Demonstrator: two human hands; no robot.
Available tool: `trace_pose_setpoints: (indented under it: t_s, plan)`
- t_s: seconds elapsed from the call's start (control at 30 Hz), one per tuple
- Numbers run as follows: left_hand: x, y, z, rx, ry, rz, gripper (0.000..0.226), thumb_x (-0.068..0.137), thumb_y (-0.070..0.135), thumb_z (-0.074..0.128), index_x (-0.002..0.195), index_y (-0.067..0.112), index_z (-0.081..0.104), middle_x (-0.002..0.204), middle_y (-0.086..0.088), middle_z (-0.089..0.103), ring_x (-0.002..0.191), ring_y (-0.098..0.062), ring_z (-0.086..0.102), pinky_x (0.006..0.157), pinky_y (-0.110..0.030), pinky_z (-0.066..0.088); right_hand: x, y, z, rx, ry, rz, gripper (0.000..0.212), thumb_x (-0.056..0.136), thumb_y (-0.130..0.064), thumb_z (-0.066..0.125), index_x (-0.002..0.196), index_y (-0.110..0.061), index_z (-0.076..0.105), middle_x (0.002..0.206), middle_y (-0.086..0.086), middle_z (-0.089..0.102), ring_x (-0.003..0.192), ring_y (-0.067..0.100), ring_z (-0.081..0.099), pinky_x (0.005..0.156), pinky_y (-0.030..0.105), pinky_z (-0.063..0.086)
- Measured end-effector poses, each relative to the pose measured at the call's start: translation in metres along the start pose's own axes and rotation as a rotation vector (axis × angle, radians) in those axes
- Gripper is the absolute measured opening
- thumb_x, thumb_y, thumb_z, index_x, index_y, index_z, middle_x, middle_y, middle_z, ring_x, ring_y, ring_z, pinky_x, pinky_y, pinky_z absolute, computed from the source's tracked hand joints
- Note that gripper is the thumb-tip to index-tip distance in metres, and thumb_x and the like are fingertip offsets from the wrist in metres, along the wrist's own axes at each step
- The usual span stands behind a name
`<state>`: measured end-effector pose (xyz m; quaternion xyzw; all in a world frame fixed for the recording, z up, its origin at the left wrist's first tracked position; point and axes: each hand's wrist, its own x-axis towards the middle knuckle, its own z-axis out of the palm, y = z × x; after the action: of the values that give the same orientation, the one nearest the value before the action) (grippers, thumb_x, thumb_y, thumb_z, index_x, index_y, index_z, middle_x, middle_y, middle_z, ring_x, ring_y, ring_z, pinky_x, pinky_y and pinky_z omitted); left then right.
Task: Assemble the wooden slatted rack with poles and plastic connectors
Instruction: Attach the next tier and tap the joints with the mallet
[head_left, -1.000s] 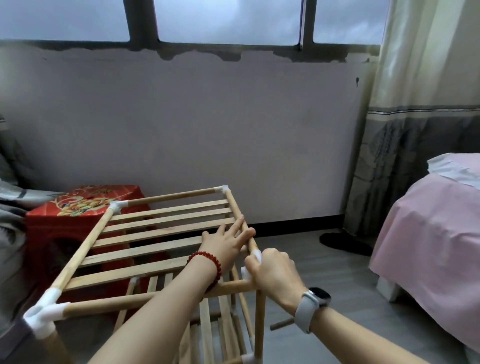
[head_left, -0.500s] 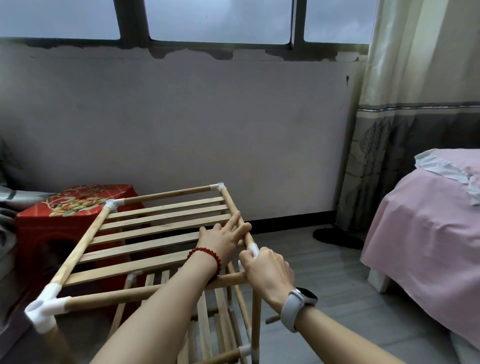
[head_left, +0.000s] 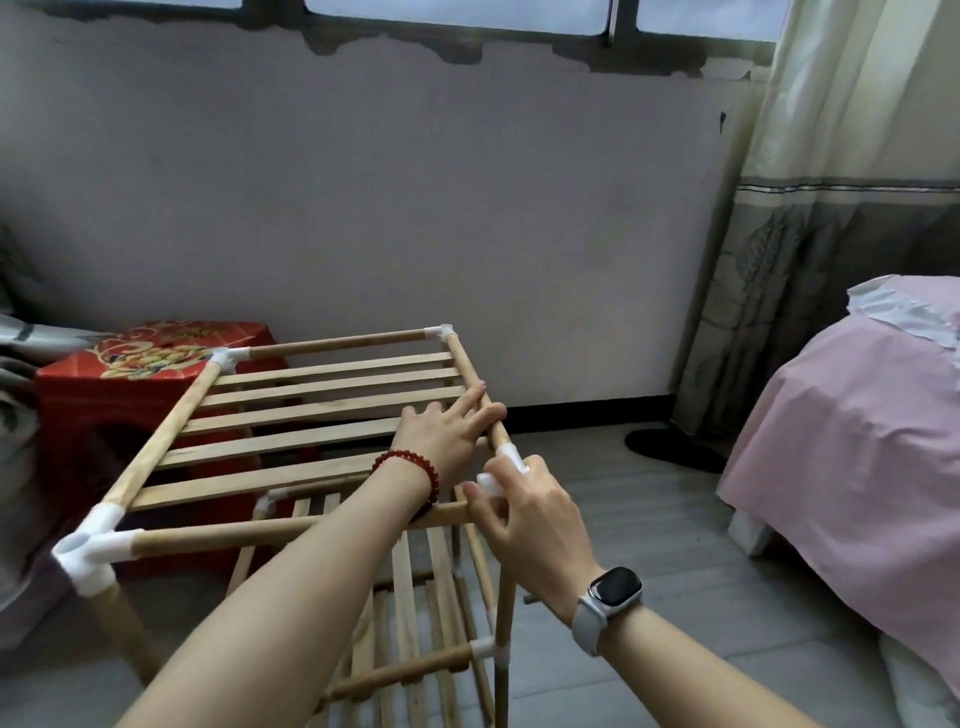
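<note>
the left hand (head_left: 448, 435) is laid flat on the top shelf of the wooden rack (head_left: 291, 415), its fingers stretched out and spread, with the fingertips reaching the right side pole (head_left: 475, 384) and resting over it. a red bead bracelet (head_left: 410, 470) is worn on that wrist. the right hand (head_left: 524, 512) is curled around the near right corner connector (head_left: 501, 470), a white plastic piece of which only small parts are seen between the fingers and thumb; a grey smartwatch (head_left: 610, 597) is worn on that wrist. the front pole (head_left: 291, 530) is joined into this connector and runs left to another white connector (head_left: 91, 548) at the near left corner. two more white connectors (head_left: 439, 331) are seen at the far corners of the top shelf, which is filled with flat slats. beneath it, a lower slatted shelf (head_left: 410, 623) is carried on upright poles, with a further white joint (head_left: 491, 652) on the near right upright. the rack is stood on a grey floor (head_left: 649, 519), in front of a pale wall (head_left: 415, 208). a red patterned stool (head_left: 140, 364) is placed behind the rack to the left. a bed with a pink cover (head_left: 857, 441) is seen at the right, and a curtain (head_left: 831, 208) is hung beside it.
</note>
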<state>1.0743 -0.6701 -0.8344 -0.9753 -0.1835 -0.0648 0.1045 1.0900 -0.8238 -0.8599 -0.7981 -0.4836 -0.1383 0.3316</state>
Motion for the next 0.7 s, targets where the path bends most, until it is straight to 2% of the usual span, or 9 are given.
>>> trace_pose_setpoints:
  t_s: [0.13,0.23,0.43,0.6,0.7]
  plan:
    - [0.0021,0.0001,0.0068,-0.008,0.046,-0.010,0.057,0.094,0.024,0.041,0.132,0.045,0.004,0.156,0.008,-0.004,0.118,-0.027,0.043,0.088,-0.046,0.040,0.0002,-0.0008,0.0034,0.020,0.054,0.024,0.027,0.094,-0.031,0.048,0.109,-0.010,0.057,0.089,0.006,0.043,0.076,0.023,0.047,0.064,0.026,0.037]
    - [0.0033,0.0016,0.0075,-0.051,0.050,-0.007,0.058,0.092,0.021,0.043,0.127,0.047,0.005,0.156,0.009,-0.003,0.118,-0.028,0.042,0.088,-0.047,0.039,-0.0010,-0.0004,0.0042,0.017,0.074,0.019,0.026,0.094,-0.028,0.047,0.109,-0.011,0.057,0.087,0.004,0.040,0.075,0.018,0.040,0.065,0.024,0.036]
    - [0.0006,0.0041,0.0060,-0.093,0.046,0.024,0.062,0.089,0.012,0.044,0.128,0.047,0.011,0.156,0.010,-0.004,0.114,-0.030,0.044,0.086,-0.047,0.038,-0.0059,-0.0028,0.0044,0.053,0.068,0.017,0.023,0.093,-0.027,0.049,0.108,-0.012,0.058,0.088,0.002,0.041,0.074,0.015,0.040,0.065,0.021,0.032]
    - [-0.0022,0.0077,0.0006,-0.073,0.057,0.043,0.065,0.088,0.009,0.044,0.130,0.045,0.011,0.156,0.010,-0.004,0.112,-0.028,0.044,0.086,-0.046,0.037,-0.0061,-0.0014,0.0031,0.056,0.047,0.041,0.017,0.091,-0.026,0.049,0.097,-0.011,0.056,0.089,0.003,0.043,0.077,0.019,0.043,0.067,0.023,0.039]
    - [-0.0051,0.0045,-0.0010,-0.072,0.031,0.053,0.067,0.087,0.012,0.048,0.132,0.046,0.011,0.156,0.010,-0.004,0.116,-0.028,0.041,0.088,-0.047,0.036,-0.0056,0.0018,0.0044,0.114,0.003,0.034,0.012,0.090,-0.023,0.051,0.093,-0.012,0.055,0.085,0.000,0.040,0.073,0.017,0.043,0.063,0.019,0.039]
